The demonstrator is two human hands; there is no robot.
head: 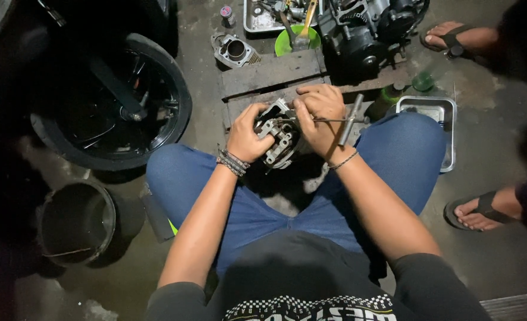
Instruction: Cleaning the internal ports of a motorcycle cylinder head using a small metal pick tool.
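Note:
A grey metal engine cylinder head rests between my knees against a wooden pallet. My left hand grips its left side, with bracelets at the wrist. My right hand lies over the top right of the part and holds a T-handle wrench, whose thin shaft runs left into the part.
A motorcycle wheel lies at the left, a dark bucket below it. A metal cylinder, a green bowl, a parts tray and an engine block sit ahead. A steel tray is at right, near another person's sandalled feet.

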